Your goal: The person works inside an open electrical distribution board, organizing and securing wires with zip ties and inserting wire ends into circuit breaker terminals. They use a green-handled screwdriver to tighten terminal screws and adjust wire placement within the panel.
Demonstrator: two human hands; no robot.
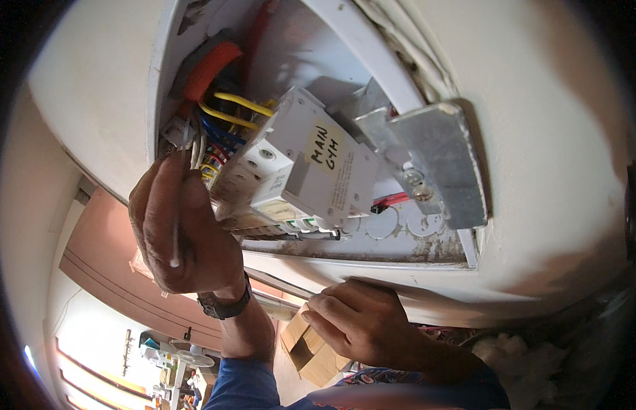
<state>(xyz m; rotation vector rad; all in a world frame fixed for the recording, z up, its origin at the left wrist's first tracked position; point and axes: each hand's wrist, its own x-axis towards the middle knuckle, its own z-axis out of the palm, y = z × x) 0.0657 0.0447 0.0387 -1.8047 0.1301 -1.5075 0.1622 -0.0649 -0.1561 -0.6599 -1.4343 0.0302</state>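
Inside the white wall box (195, 41), the left hand (185, 229) is closed on the white breaker block (301, 171), which carries a pale yellow rectangular label (326, 149). Below the block, the right hand (362, 324) pinches a thin tool (280, 283).

Building interior (wall-mounted breaker box (311, 164)).

A cream wall (557, 137) curves overhead; bright daylight fills the shelved room (161, 355) beyond.

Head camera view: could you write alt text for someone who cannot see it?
A left hand grips white wires beside white plastic circuit breakers in an open wall-mounted electrical box. The right hand rests below its lower edge, holding a thin metal tool.
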